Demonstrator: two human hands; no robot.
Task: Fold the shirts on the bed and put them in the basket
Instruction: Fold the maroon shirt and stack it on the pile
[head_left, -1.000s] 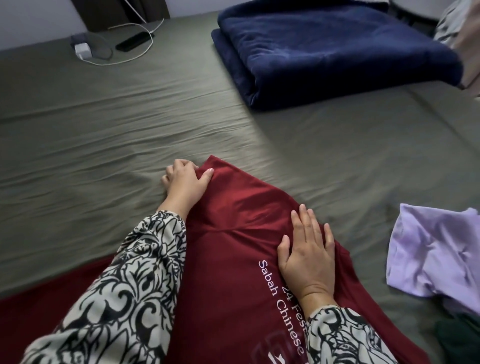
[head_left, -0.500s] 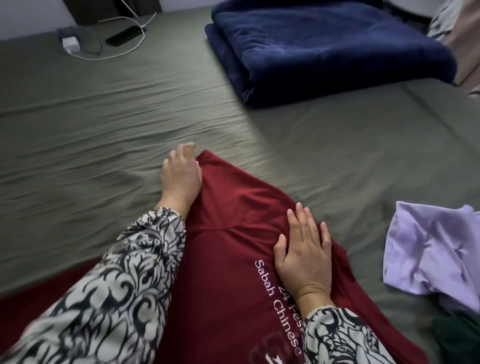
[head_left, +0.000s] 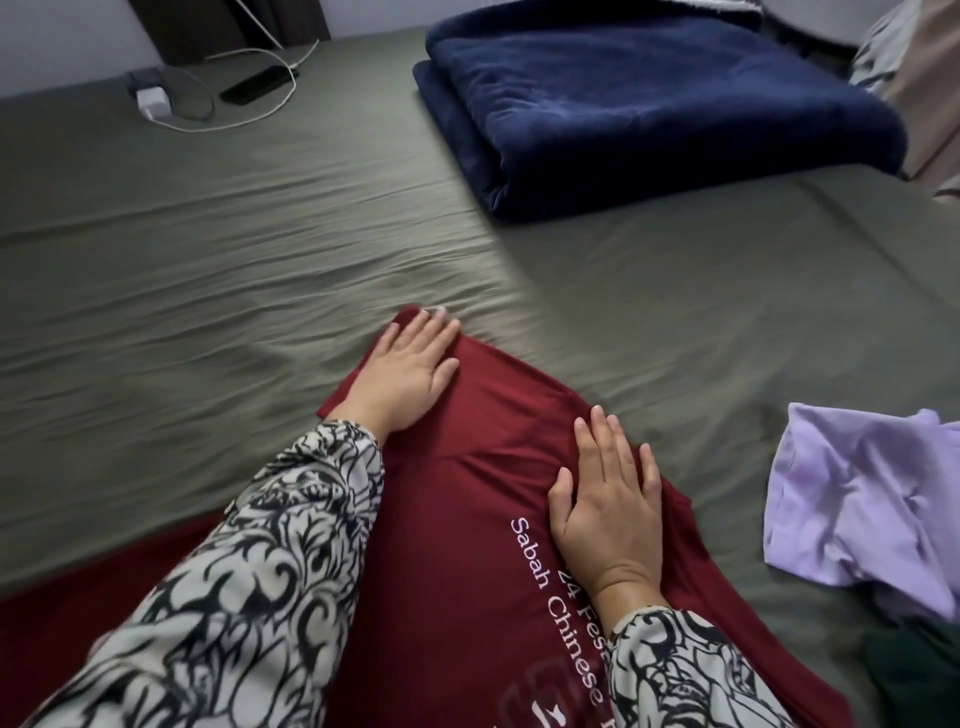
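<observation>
A dark red shirt (head_left: 467, 571) with white lettering lies on the olive bed sheet (head_left: 208, 312), its far part folded into a narrow strip. My left hand (head_left: 405, 374) lies flat on the shirt's far end, fingers straight and slightly blurred. My right hand (head_left: 608, 504) presses flat on the shirt's right side beside the lettering. A crumpled lilac shirt (head_left: 862, 499) lies at the right edge. No basket is in view.
A folded navy blanket (head_left: 649, 104) sits at the far right of the bed. A white charger, cable and black phone (head_left: 254, 83) lie at the far left. Something dark green (head_left: 914, 675) lies at the lower right, and striped fabric at the top right corner.
My left hand went from gripping the shirt's far corner with curled fingers to lying flat on it, sliding slightly right. My right hand stayed pressed in place.
</observation>
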